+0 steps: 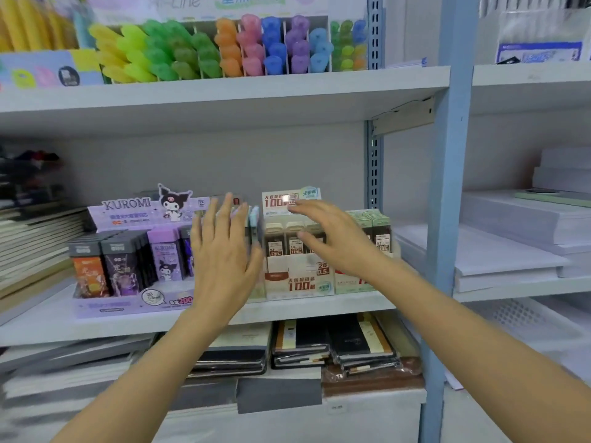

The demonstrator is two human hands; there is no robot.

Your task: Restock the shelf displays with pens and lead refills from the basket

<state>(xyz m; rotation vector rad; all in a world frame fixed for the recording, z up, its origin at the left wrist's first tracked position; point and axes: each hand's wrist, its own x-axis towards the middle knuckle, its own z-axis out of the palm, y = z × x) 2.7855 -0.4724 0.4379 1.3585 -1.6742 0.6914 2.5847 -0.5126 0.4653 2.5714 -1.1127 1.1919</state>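
Because your left hand and right hand are spread and empty, flanking the pastel refill box, you probably mean to square it.

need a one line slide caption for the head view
Left hand and right hand, both open, reach toward the Kuromi display and beige display on the shelf.

On the middle shelf the Kuromi display stands left of the lead refill display, which sits near the shelf's right end. The left hand is before their meeting edges, the right hand before the refill display. Highlighters stand on the upper shelf; notebooks lie below.
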